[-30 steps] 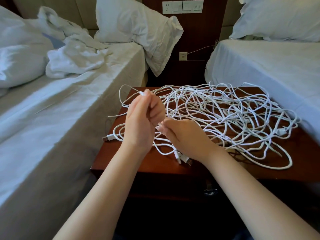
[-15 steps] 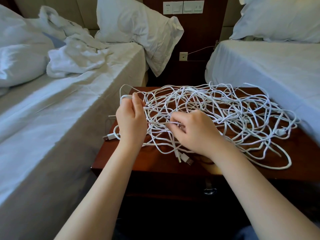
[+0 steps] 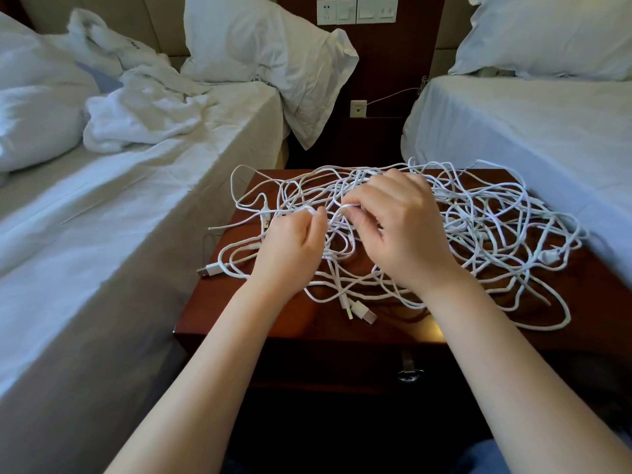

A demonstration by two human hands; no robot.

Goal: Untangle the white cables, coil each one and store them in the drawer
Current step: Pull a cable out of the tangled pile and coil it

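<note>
Two strands of the white cables [image 3: 478, 227] are pinched by the left hand [image 3: 290, 249] and right hand [image 3: 403, 234]; knots could be tightened by pulling.

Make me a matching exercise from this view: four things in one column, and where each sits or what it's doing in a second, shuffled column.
Column one:
1 left hand
2 white cables
3 drawer pull
4 crumpled towel

Column two:
a on the bed at left
b pinching a cable loop
c spread over the nightstand top
d on the nightstand's dark front

Pairs: 1-b, 2-c, 3-d, 4-a.
</note>
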